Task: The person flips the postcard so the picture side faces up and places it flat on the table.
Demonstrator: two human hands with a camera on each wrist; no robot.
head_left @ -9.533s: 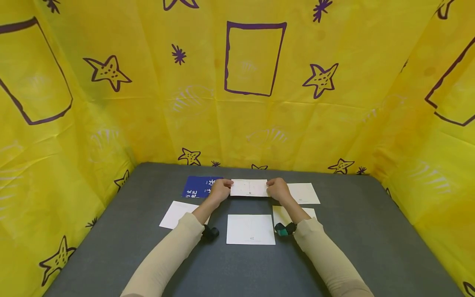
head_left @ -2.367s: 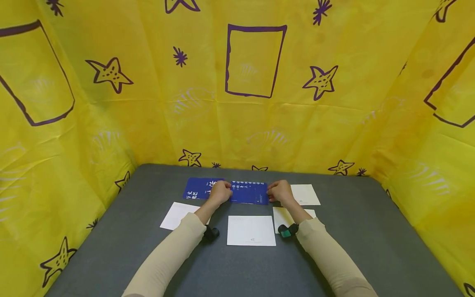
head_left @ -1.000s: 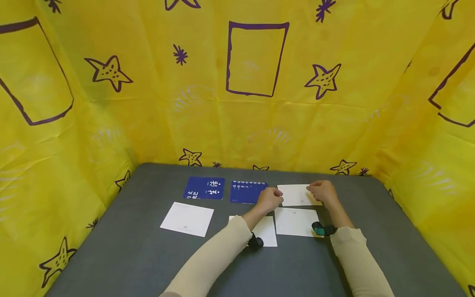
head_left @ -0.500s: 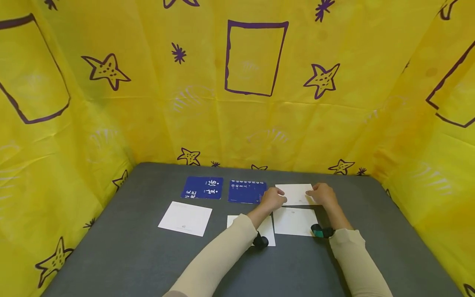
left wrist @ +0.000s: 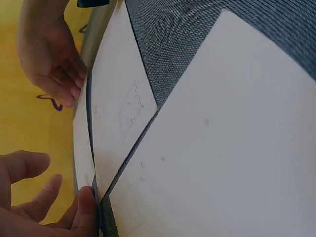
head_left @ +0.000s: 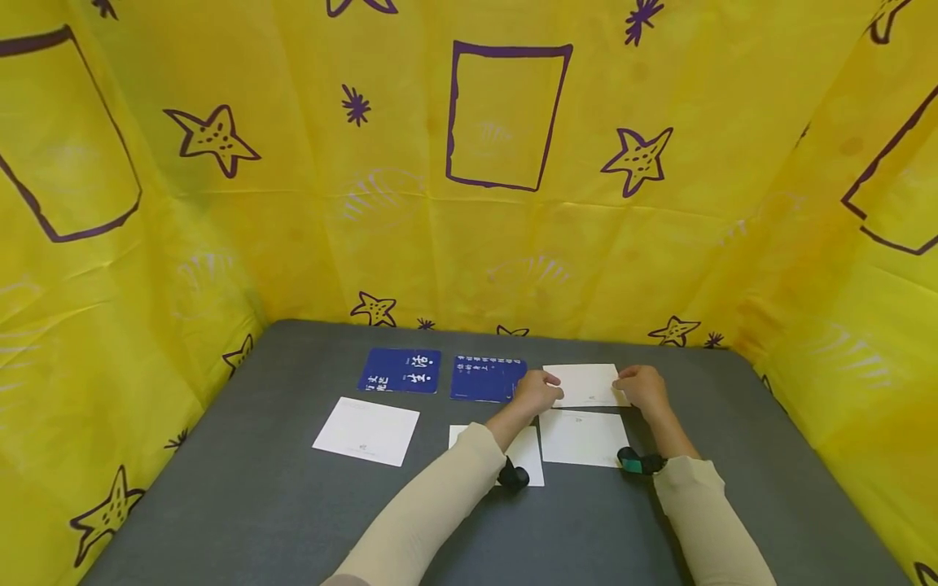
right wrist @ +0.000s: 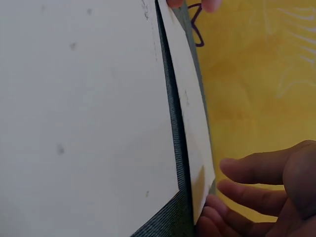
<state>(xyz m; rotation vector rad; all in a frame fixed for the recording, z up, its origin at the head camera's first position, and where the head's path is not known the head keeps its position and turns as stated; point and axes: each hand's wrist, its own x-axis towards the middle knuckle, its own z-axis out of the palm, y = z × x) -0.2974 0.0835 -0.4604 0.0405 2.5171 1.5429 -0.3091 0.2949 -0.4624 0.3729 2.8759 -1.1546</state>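
At the back right of the grey table, a white card (head_left: 586,384) lies between my two hands. My left hand (head_left: 537,392) is at its left end, with fingertips over the edge. In the left wrist view one fingertip (left wrist: 86,200) touches the card's corner while the other fingers are spread apart. My right hand (head_left: 643,389) is at the right end. The right wrist view shows its loosely bent fingers (right wrist: 252,168) apart, the lower ones right at the card's corner. Another white card (head_left: 584,437) lies just in front.
Two blue cards with white writing, a left one (head_left: 401,370) and a right one (head_left: 487,378), lie along the back of the table (head_left: 256,505). A white card (head_left: 366,431) is at the left; another (head_left: 526,460) is partly under my left forearm. A yellow patterned cloth (head_left: 410,244) surrounds the table.
The middle back card went from white side up in both hands to blue side up on the table. Both hands then moved right to the white card, and the right hand shifted slightly outward.
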